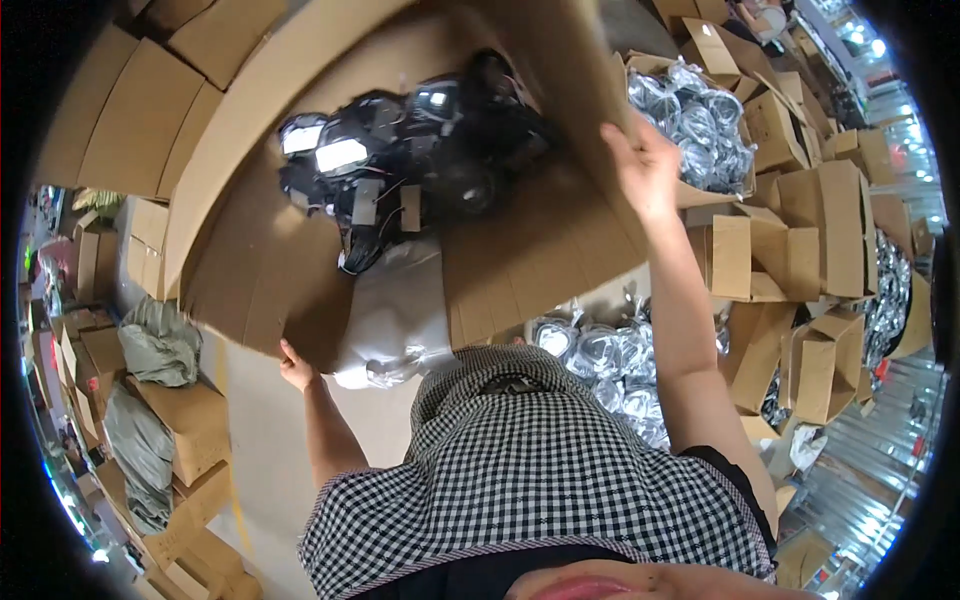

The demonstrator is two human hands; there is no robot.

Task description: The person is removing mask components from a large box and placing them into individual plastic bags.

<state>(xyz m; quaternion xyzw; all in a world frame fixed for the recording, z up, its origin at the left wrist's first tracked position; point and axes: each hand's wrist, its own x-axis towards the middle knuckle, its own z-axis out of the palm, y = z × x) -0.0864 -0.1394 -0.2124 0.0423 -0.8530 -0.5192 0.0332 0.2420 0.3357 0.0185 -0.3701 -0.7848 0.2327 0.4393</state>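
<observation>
A large open cardboard box [270,150] fills the upper middle of the view, tilted toward me. Inside lie several black bagged items with tags [400,150] and a grey plastic bag [395,310] near the lower rim. My left hand [296,366] grips the box's lower left flap edge. My right hand [645,165] is raised and presses on the box's right flap, fingers spread against the cardboard. My checked shirt [530,470] fills the lower middle.
Open cartons of clear-bagged coiled parts stand at the upper right [700,120] and just below the box [610,365]. More empty cardboard boxes [820,250] crowd the right. Stacked cartons and grey bags [160,345] line the left.
</observation>
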